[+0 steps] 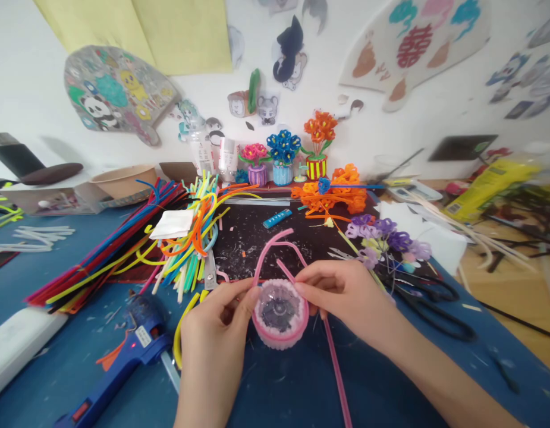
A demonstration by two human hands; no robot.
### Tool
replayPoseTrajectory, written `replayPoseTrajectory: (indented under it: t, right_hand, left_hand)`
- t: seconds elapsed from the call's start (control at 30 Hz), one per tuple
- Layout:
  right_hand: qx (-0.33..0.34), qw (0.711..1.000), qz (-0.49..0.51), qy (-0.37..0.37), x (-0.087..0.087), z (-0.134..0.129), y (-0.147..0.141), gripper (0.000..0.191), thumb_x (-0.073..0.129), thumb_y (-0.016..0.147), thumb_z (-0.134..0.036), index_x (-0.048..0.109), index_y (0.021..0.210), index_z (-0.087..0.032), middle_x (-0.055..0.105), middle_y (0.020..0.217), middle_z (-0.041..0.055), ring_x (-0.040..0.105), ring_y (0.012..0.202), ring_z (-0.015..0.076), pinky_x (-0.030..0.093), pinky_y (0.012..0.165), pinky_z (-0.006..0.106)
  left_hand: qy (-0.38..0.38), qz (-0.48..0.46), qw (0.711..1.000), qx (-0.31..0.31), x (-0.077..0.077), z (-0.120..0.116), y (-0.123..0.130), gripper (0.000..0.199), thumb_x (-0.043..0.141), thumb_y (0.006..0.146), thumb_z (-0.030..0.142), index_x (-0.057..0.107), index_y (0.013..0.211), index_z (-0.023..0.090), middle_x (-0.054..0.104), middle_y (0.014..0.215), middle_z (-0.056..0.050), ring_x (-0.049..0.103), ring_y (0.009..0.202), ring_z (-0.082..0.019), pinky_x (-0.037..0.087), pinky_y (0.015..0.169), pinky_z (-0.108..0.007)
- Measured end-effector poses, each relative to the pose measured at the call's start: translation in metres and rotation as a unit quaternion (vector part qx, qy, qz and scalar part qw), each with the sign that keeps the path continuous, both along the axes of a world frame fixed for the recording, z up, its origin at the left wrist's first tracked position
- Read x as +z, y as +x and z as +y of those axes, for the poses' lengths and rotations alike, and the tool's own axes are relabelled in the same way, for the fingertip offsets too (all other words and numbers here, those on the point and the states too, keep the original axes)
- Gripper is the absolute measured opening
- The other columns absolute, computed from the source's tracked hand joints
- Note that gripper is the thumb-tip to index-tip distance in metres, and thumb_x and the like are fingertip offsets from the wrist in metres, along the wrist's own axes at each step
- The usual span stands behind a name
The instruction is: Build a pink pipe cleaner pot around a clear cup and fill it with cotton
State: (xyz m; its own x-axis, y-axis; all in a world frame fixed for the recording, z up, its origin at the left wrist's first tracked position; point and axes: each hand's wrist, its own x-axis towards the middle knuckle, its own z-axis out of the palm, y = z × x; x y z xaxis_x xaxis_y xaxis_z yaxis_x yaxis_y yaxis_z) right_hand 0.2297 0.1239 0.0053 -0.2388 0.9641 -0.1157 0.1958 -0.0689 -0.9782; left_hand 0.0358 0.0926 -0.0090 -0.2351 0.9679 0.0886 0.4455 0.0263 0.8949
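Between my hands is a small round pot wrapped in pink pipe cleaner, with clear plastic inside it. My left hand pinches its left rim between thumb and fingers, where a pink strand rises. At the right rim, my right hand is closed on a pink pipe cleaner against the pot. One pink strand loops up behind the pot, and another pink length hangs below my right hand. A blue glue gun lies left of my left hand.
Bundles of coloured pipe cleaners lie at left. Orange pipe-cleaner flowers, purple flowers and black scissors are at right. A blue utility knife or similar piece lies on the dark mat. Finished flower pots stand by the wall.
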Motion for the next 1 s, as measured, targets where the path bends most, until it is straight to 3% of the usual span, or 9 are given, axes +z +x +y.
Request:
replayPoseTrajectory:
  t: [0.17,0.43,0.6,0.8,1.0]
  right_hand:
    - [-0.003,1.0,-0.005,0.009,-0.004,0.002,0.0,0.024,0.069,0.078,-0.03,0.076,0.094,-0.014,0.071,0.067,0.0027,0.06,0.05,0.0124,0.051,0.051,0.025]
    - [0.038,0.997,-0.043,0.047,-0.002,0.001,0.001,0.03,0.062,0.086,-0.03,0.075,0.112,-0.021,0.073,0.077,0.0019,0.061,0.063,0.0158,0.052,0.061,0.027]
    - [0.057,0.997,-0.034,0.049,-0.001,0.002,-0.001,0.026,0.061,0.088,-0.029,0.076,0.109,-0.023,0.076,0.084,0.0035,0.069,0.089,0.0236,0.056,0.074,0.032]
    - [0.085,0.991,-0.041,0.095,0.003,0.002,-0.001,0.025,0.058,0.091,-0.022,0.076,0.107,-0.024,0.074,0.114,0.0041,0.069,0.098,0.0208,0.054,0.084,0.03]
    - [0.103,0.986,-0.066,0.114,0.005,0.003,0.0,0.029,0.054,0.093,-0.019,0.075,0.112,-0.025,0.073,0.115,0.0028,0.069,0.097,0.0189,0.053,0.082,0.027]
  left_hand:
    - [-0.022,-0.011,0.998,0.05,0.001,-0.002,0.006,0.029,0.071,0.076,0.045,0.076,0.09,0.02,0.076,0.079,-0.004,0.07,0.07,-0.022,0.051,0.057,-0.026]
    - [-0.001,-0.001,1.0,-0.008,0.006,0.0,0.007,0.021,0.065,0.08,0.038,0.076,0.085,0.021,0.076,0.078,-0.002,0.067,0.065,-0.019,0.049,0.058,-0.026]
    - [-0.014,-0.003,0.999,-0.042,0.005,0.003,0.003,0.023,0.063,0.08,0.038,0.077,0.087,0.021,0.075,0.079,-0.004,0.066,0.069,-0.019,0.047,0.057,-0.026]
    - [-0.02,-0.018,0.996,-0.085,0.002,0.005,-0.002,0.027,0.061,0.084,0.039,0.076,0.097,0.02,0.072,0.081,-0.003,0.065,0.074,-0.018,0.047,0.062,-0.026]
    - [-0.003,-0.044,0.993,-0.113,0.001,0.007,-0.002,0.025,0.06,0.086,0.037,0.075,0.098,0.021,0.069,0.077,-0.002,0.063,0.071,-0.016,0.045,0.061,-0.024]
